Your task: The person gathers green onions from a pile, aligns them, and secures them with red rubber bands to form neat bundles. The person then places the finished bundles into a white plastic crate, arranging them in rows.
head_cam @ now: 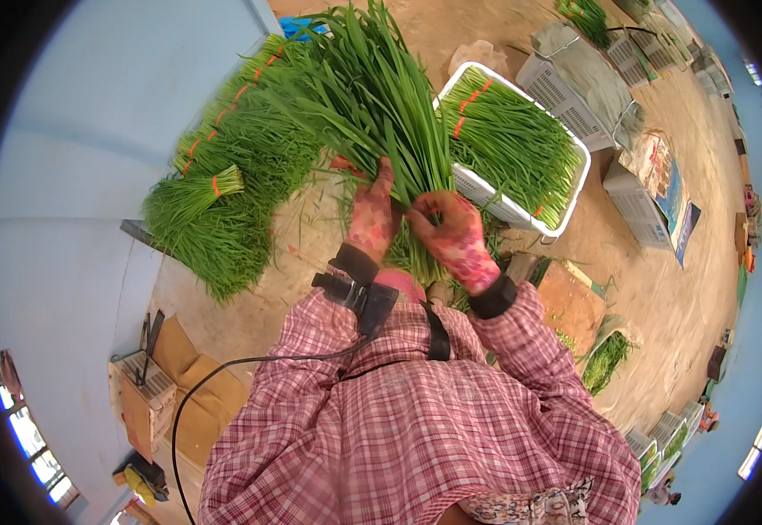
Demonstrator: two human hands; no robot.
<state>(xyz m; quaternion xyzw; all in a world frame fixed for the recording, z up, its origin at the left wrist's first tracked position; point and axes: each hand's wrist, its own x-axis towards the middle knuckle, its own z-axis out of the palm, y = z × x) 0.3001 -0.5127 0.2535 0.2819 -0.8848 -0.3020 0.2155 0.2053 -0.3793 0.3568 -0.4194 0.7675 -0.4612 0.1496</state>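
A large loose bunch of garlic chives (pixel 381 111) fans out before me, leaf tips pointing away and pale stems running down towards my lap. My left hand (pixel 374 220), in a stained pink glove, grips the bunch from its left side. Its thumb points up along the leaves, and its fingers are hidden behind them. On the other side, my right hand (pixel 453 230), gloved likewise, pinches thumb and forefinger together at the bunch's lower right edge. Some leaves pass at that pinch; exactly which ones it holds is hard to see.
Chive bundles (pixel 243 151) with orange ties are heaped along the blue wall (pixel 112 118) at left. A white plastic crate (pixel 578 190) of tied bundles stands close at right, with covered crates (pixel 565 92) beyond. A black cable (pixel 236 361) hangs from my left forearm.
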